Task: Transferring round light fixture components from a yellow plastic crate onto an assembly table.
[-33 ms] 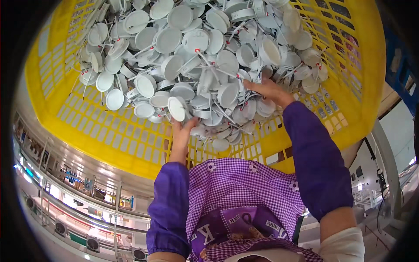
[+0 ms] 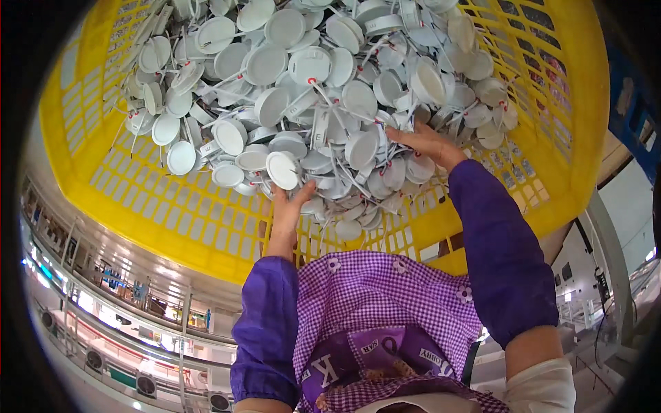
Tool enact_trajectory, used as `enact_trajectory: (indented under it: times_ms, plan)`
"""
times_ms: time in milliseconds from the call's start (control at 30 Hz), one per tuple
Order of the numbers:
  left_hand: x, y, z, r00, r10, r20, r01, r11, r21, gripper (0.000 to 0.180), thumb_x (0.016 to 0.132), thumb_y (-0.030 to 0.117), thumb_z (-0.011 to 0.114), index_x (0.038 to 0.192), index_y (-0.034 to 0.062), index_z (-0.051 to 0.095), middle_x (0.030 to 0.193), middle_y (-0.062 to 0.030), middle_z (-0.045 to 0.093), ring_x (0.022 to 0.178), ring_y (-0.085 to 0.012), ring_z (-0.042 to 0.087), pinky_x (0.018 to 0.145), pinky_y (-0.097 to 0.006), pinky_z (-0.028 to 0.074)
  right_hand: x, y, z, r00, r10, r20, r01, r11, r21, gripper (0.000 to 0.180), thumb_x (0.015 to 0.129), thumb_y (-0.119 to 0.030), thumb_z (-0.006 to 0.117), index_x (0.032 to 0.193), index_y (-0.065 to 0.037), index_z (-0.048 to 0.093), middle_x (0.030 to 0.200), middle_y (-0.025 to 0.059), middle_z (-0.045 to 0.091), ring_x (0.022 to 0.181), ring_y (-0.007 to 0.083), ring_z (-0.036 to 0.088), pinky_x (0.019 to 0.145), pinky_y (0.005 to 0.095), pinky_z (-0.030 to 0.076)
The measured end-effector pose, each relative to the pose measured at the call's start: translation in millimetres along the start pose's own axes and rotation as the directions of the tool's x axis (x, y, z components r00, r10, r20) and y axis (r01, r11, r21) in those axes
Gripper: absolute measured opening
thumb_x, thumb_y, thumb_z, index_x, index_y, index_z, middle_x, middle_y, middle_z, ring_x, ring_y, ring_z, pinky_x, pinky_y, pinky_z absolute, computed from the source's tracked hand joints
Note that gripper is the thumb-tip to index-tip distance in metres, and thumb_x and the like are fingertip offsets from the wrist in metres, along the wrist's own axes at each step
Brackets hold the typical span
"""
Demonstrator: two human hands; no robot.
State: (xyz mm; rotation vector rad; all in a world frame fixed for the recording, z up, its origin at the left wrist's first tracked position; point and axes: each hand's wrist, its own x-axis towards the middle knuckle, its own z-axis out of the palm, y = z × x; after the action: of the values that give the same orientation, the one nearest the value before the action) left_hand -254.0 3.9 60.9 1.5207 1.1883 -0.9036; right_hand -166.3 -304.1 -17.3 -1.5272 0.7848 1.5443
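A heaped pile of round white lamp discs with thin wires (image 2: pixel 268 65) fills the yellow basket in front of me. My left hand (image 2: pixel 284 210) is at the pile's near edge, thumb and fingers spread in a V. One white disc (image 2: pixel 282 170) leans face-on against its fingertips and hides part of them. Farther right, my right hand (image 2: pixel 430 143) reaches in among the discs from the side. Its thumb stretches left beside some white wires, and no disc is plainly gripped; the other fingertips are partly hidden by the pile.
The yellow slotted basket (image 2: pixel 206 248) curves round the pile, its near rim just ahead of my checked purple apron (image 2: pixel 385 282). A blue plastic frame (image 2: pixel 630 103) stands beyond its right side. Metal rails and shelving (image 2: pixel 138 316) lie at lower left, with a grey post (image 2: pixel 611 255) at right.
The disc at my left hand has turned to face more squarely up and shifted slightly right. My left thumb has spread a little from the fingers. My right hand has hardly moved.
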Motion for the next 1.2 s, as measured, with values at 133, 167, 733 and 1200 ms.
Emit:
enact_trajectory:
  times_ms: [133,167,733,1200]
  plan:
    - [20.0,-1.5,-14.2,0.958,-0.269,0.101,0.286,0.916,-0.28,0.081,0.071,0.034,0.077,0.136,0.0087,0.037,0.13,-0.0072,0.046,0.12,-0.0223,0.043,0.088,-0.037,0.043,-13.6,-27.0,41.9,0.936,-0.326,0.134,0.311,0.943,0.118,0.094,0.071,-0.063,0.066,0.135,0.0,0.039,0.13,0.0159,0.049,0.116,0.0256,0.049,0.097,0.0349,0.039]
    - [25.6,1.3,-8.3,0.962,-0.261,0.077,0.272,0.908,-0.319,0.079,0.071,0.033,0.077,0.136,0.0101,0.038,0.13,-0.0059,0.047,0.119,-0.0222,0.044,0.089,-0.038,0.042,-14.1,-35.0,38.3,0.936,-0.328,0.124,0.316,0.942,0.111,0.094,0.071,-0.063,0.066,0.135,0.0,0.039,0.13,0.0159,0.049,0.116,0.0256,0.049,0.097,0.0349,0.039]
    - [31.1,-9.1,43.5,0.962,-0.264,0.068,0.261,0.819,-0.512,0.075,0.075,0.032,0.07,0.137,0.0119,0.031,0.129,-0.0069,0.048,0.112,-0.0234,0.05,0.088,-0.043,0.043,0.6,20.1,98.8,0.787,-0.603,-0.134,0.549,0.782,-0.294,0.099,0.067,-0.04,0.076,0.141,-0.002,0.023,0.134,0.0275,0.04,0.123,0.0359,0.043,0.104,0.0362,0.033]
    - [29.2,-34.6,74.8,0.984,-0.155,0.091,0.173,0.678,-0.714,0.059,0.085,0.028,0.059,0.134,0.0047,0.036,0.123,-0.0095,0.051,0.108,-0.022,0.052,0.09,-0.033,0.043,18.6,-12.3,120.2,0.886,-0.44,-0.146,0.462,0.866,0.191,0.086,0.068,-0.031,0.074,0.138,-0.004,0.033,0.133,0.0211,0.046,0.121,0.033,0.047,0.101,0.0371,0.036]
